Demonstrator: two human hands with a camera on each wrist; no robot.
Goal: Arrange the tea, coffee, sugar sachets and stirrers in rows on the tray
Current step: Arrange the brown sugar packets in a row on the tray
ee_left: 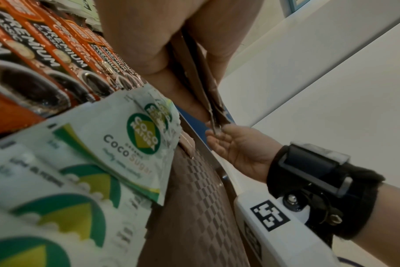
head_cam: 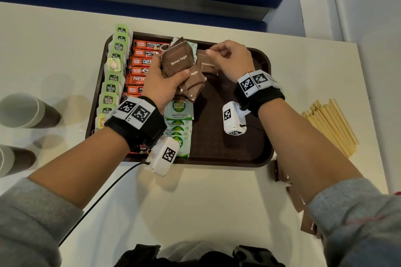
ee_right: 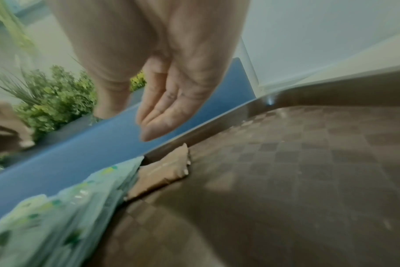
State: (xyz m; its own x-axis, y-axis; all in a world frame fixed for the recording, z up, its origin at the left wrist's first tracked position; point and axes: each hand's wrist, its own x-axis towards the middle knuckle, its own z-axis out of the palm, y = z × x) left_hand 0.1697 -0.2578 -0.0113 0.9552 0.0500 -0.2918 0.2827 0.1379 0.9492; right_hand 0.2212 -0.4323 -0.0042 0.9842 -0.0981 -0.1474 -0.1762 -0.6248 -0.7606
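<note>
At frame centre, over the brown tray (head_cam: pixel 256 154), the left hand (head_cam: pixel 161 84) grips a fanned stack of brown sugar sachets (head_cam: pixel 179 60) as a ready supply, while the right hand (head_cam: pixel 232 58) pinches one sachet (head_cam: pixel 207 65), likely to start a row.

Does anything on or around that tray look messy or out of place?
Yes. A few brown sugar sachets lie loose on the table by the tray's near right corner, and the wooden stirrers sit in a heap off the tray. One tea bag in the left row lies flipped.
</note>
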